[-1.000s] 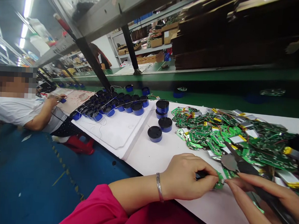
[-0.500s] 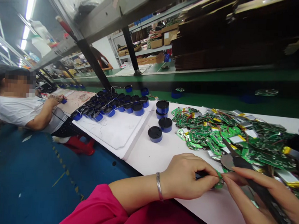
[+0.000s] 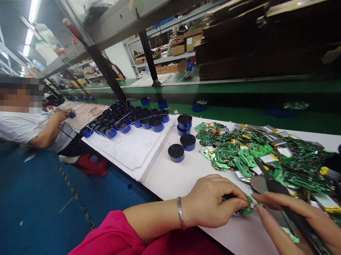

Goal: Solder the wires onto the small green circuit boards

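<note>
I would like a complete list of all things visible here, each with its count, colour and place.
small circuit board: one, green, pinched between both hands
circuit boards pile: many, green, right on table
round parts: four loose, black-blue, mid table
round parts on tray: many, black-blue, left
table: one, white
conveyor: green, behind
co-worker: one, white shirt, far left
dark tool: one, under right hand
left hand: bracelet, pink sleeve
right hand: holds tool

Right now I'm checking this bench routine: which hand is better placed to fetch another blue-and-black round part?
Probably left. The left hand pinches the small green board nearer the round parts; the right hand holds a dark tool.
</note>
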Demonstrator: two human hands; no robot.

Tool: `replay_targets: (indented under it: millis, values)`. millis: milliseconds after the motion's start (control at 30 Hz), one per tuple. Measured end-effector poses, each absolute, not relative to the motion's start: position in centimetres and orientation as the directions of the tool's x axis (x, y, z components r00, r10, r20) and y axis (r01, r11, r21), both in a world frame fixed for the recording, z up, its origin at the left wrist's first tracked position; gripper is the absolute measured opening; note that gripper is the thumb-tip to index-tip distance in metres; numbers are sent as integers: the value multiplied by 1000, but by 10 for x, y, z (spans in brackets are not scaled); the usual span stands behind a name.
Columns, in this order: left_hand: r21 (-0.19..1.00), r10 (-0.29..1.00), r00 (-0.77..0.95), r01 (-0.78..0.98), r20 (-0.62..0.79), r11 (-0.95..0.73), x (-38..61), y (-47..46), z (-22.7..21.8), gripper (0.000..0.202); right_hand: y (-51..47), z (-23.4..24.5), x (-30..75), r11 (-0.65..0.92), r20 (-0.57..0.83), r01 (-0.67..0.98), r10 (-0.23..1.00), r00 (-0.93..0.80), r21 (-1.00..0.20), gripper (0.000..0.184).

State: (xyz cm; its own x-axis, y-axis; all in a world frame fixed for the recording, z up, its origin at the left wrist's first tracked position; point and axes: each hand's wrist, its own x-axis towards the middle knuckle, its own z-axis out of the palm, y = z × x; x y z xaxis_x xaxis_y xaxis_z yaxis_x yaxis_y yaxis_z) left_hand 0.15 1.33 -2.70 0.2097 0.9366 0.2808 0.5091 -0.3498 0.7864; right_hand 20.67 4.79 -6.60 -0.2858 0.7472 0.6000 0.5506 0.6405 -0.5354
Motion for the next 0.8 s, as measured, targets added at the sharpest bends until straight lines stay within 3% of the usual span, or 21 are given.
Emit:
replay_targets:
  millis: [167, 367, 600, 700, 800]
  values:
    - [792, 935, 234, 500, 268, -352, 1, 14, -28, 16, 41, -76, 214, 540, 569, 658, 797, -201, -525, 57]
    - [796, 949, 163, 517, 271, -315, 2, 14, -27, 14, 45, -82, 218, 524, 553, 671, 809, -199, -525, 57]
    - [834, 949, 161, 453, 271, -315, 3, 13, -28, 15, 45, -66, 204, 706, 648, 505, 689, -326, -496, 31]
    - [860, 935, 113, 369, 336, -354, 1, 11, -29, 15, 43, -76, 212, 657, 617, 579, 725, -308, -483, 42]
    - [817, 908, 97, 404, 408, -411, -1, 10, -32, 17, 43, -92, 222, 573, 574, 654, 779, -251, -493, 57]
